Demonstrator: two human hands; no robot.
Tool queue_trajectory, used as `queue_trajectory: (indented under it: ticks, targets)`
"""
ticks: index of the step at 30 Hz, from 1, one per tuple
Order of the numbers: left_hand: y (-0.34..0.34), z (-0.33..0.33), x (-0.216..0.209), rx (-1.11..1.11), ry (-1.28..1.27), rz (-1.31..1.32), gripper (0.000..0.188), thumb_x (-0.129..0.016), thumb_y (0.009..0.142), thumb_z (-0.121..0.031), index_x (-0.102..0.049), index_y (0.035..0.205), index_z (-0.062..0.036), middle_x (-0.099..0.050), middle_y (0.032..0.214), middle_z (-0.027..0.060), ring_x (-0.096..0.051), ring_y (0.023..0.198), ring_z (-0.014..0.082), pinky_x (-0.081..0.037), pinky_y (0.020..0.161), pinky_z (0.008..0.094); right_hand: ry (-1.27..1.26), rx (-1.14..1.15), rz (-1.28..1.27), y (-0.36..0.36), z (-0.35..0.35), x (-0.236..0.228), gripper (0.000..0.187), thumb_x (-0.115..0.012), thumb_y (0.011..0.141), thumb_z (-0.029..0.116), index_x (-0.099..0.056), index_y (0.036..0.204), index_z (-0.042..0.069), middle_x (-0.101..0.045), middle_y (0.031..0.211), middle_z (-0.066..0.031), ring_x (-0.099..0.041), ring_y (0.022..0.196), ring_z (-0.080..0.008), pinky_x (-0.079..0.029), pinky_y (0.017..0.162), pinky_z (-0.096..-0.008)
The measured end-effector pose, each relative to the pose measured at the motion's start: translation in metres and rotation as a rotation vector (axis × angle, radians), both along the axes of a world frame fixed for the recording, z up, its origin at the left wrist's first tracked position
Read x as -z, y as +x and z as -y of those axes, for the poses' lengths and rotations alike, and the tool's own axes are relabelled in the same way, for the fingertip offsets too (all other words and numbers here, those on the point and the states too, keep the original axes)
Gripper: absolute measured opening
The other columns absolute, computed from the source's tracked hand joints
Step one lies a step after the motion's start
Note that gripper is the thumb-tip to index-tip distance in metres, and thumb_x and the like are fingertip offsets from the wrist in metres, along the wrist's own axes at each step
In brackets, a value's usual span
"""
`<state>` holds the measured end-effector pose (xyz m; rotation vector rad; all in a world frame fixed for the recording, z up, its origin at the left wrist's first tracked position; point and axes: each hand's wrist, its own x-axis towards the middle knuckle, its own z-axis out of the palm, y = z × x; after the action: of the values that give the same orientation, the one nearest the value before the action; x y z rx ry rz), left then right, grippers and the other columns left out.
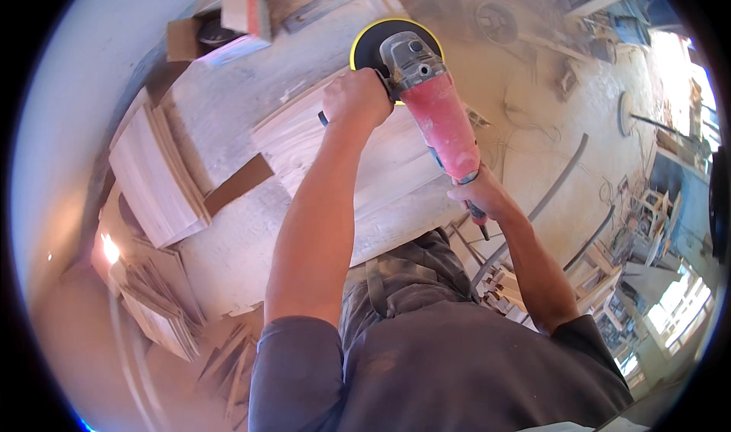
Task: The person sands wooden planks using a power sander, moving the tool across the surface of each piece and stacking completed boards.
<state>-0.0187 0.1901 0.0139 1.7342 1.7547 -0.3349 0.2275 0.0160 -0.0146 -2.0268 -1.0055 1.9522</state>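
A red and grey angle polisher (pixel 442 124), dusty all over, is held in both of my hands. My left hand (pixel 358 98) is closed round its black side handle near the head. Toward the rear end of the body, my right hand (pixel 487 192) wraps the narrow grip, with the cord end sticking out below. The round black pad with a yellow rim (pixel 373 44) sits at the far end of the tool, over the far right edge of a pale wooden panel (pixel 381 169). Whether the pad touches the wood I cannot tell.
The panel lies on a dusty worktable (pixel 228 268). At its left are a stack of wooden boards (pixel 156 173) and another lower down (pixel 164 310). An open cardboard box (pixel 183 40) stands at the far left. Cables and a hose (pixel 560 181) lie right of the table.
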Motion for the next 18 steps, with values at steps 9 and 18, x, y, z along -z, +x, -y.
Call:
queue_trajectory:
  ticks: [9, 18]
  targets:
    - [-0.116, 0.08, -0.003, -0.277, -0.063, -0.087, 0.029, -0.069, 0.083, -0.025, -0.076, 0.103, -0.0056, -0.073, 0.109, 0.0194, -0.071, 0.105, 0.0361, -0.057, 0.089, 0.0443, -0.076, -0.372, 0.057, -0.088, 0.006, -0.018, 0.018, -0.074, 0.074, 0.007, -0.058, 0.082, 0.002, -0.058, 0.065, -0.002, -0.058, 0.053, -0.0104, -0.044, 0.048, -0.0297]
    - [-0.228, 0.248, 0.042, -0.559, 0.165, -0.033, 0.025, -0.068, 0.08, -0.017, -0.074, 0.103, -0.0085, -0.073, 0.099, 0.0228, -0.069, 0.097, 0.0414, -0.055, 0.082, 0.0521, -0.043, -0.675, 0.072, -0.171, 0.052, -0.021, 0.037, -0.064, 0.071, 0.013, -0.07, 0.103, -0.005, -0.072, 0.092, -0.0241, -0.071, 0.08, -0.0343, -0.055, 0.069, -0.0438]
